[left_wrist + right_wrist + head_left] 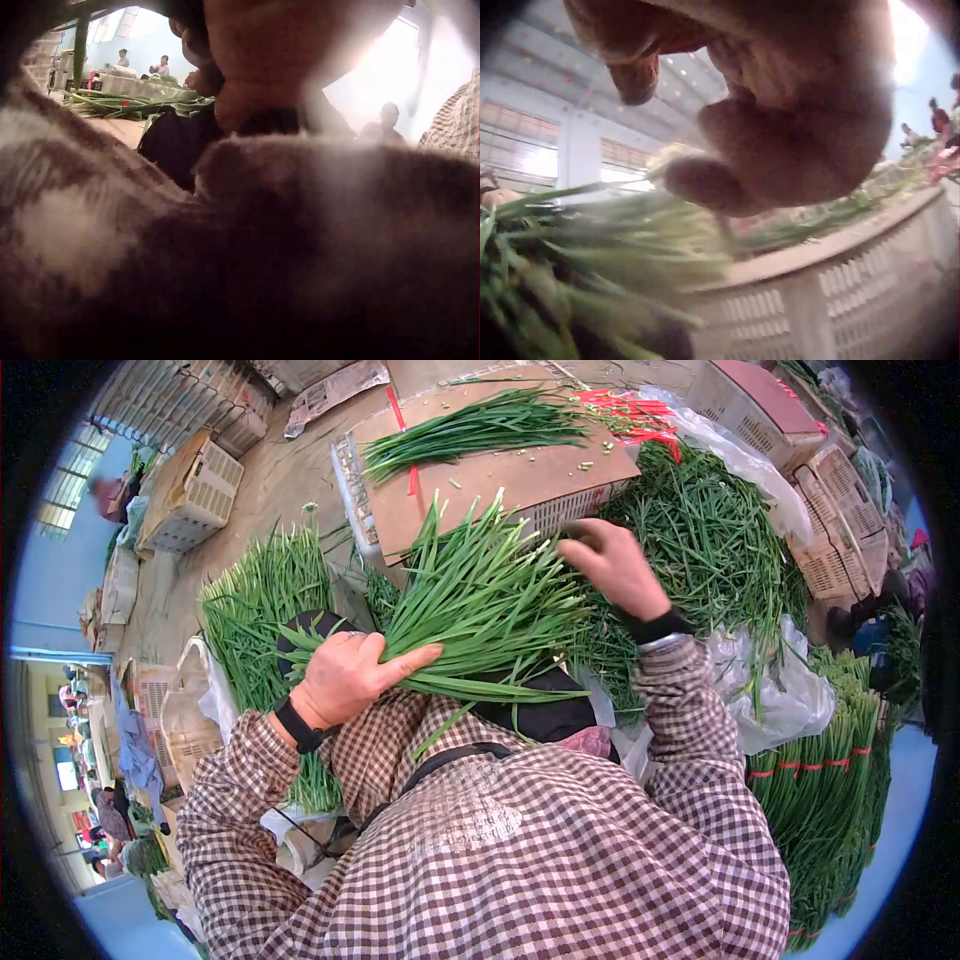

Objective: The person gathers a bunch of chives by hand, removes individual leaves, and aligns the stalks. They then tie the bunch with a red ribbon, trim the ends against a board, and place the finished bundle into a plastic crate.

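A loose bunch of garlic chives (480, 600) lies across the lap, its pale stem ends fanned toward the upper right. My left hand (345, 675) grips its leafy end, with the index finger laid along the leaves. By the stem ends, my right hand (617, 568) is raised with loosely bent fingers and nothing held. The right wrist view shows a gap between that hand's thumb and fingers (712, 184), beside the blurred chives (607, 262). Dark sleeve fabric (247, 247) covers most of the left wrist view.
A cardboard-topped crate (445, 510) ahead bears another chive bunch (480, 432) and red ties (635, 412). A large green heap (700, 525) lies to the right, above banded bundles (815, 780). More chives (265, 610) stand at the left. White plastic (770, 690) lies near the right elbow.
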Demonstrator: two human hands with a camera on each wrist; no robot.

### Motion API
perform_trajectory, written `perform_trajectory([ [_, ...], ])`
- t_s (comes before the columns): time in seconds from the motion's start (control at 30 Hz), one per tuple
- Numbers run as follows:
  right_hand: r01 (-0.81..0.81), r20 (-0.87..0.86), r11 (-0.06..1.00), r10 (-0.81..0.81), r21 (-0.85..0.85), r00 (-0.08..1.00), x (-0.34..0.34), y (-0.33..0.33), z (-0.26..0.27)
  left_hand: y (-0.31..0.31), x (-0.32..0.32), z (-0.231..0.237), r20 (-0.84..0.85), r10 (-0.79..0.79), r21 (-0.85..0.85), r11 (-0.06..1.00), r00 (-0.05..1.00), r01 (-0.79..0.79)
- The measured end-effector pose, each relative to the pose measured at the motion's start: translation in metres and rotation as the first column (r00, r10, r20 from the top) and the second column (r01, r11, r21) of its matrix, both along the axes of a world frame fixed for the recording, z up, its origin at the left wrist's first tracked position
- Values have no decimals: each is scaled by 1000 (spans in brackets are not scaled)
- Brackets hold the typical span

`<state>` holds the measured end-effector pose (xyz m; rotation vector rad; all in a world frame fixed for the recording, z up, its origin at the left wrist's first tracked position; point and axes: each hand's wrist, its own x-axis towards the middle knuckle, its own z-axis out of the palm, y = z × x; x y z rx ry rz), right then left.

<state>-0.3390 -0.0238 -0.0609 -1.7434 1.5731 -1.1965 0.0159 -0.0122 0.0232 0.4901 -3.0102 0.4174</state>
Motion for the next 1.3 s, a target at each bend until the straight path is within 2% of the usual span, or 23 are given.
perform_trajectory([
  [0.07,-104,-149,984,126,143,981,26,-4,26,0,-2,5,18,-8,-2,1000,1000,8],
  [0.17,-195,-92,979,200,66,975,25,-12,7,1,2,4,20,18,-22,1000,1000,-18],
  [0.27,-47,82,999,46,3,996,2,2,4,2,9,-8,-107,146,20,989,984,-144],
  [0.33,164,181,978,-186,129,966,-32,12,-7,3,8,-6,-85,156,17,988,984,-155],
  [0.4,430,91,891,-445,148,891,-81,15,-35,2,7,-3,-39,133,8,991,990,-133],
  [0.43,566,-197,820,-544,82,816,-111,19,-53,2,7,-2,-43,123,3,992,991,-123],
  [0.47,672,-458,740,-606,-24,651,-130,23,-63,2,8,-2,-49,110,-1,994,993,-110],
  [0.5,754,-593,653,-578,76,561,-132,31,-60,1,6,-2,-56,97,-7,995,994,-98],
  [0.53,726,-627,675,-511,130,588,-136,29,-66,-2,5,-1,-69,94,-16,995,993,-96],
  [0.6,440,-342,895,-392,75,854,-104,15,-58,-1,4,-1,-74,87,-15,996,993,-88],
  [0.63,261,-27,940,-262,218,965,-70,11,-42,-2,2,-1,-73,82,-24,996,994,-84],
  [0.67,41,307,958,-131,284,943,-36,7,-24,-3,1,0,-68,77,-23,997,995,-78],
  [0.73,-156,238,972,112,176,965,3,6,-14,-3,0,2,-64,77,-24,997,995,-78],
  [0.83,-69,161,994,54,86,985,14,28,3,0,5,-12,-188,268,83,963,945,-257],
  [0.87,-54,160,997,45,54,986,14,41,11,-1,6,-12,-165,271,68,962,948,-263],
  [0.93,-174,116,984,176,-28,978,12,67,23,-2,6,-12,-117,274,46,962,955,-270],
  [0.97,-175,139,983,167,49,976,10,75,17,-1,7,-13,-51,254,9,967,966,-254],
  [1.03,-174,177,965,140,194,974,-1,84,-4,-1,5,-14,-52,204,-20,978,978,-206],
  [1.13,-100,16,963,99,252,995,-44,79,-34,-2,4,-11,-60,166,-62,984,984,-169],
  [1.17,60,-178,971,-19,230,984,-63,71,-51,-2,4,-12,-74,156,-57,985,985,-161],
  [1.2,217,-361,961,-142,174,922,-69,60,-49,-3,4,-12,-88,143,-54,988,986,-148],
  [1.23,216,-321,961,-152,174,935,-77,46,-45,-6,3,-10,-92,138,-62,988,986,-144],
  [1.3,59,13,964,-65,261,998,-63,6,-14,-5,2,-8,-88,121,-63,990,989,-127],
])
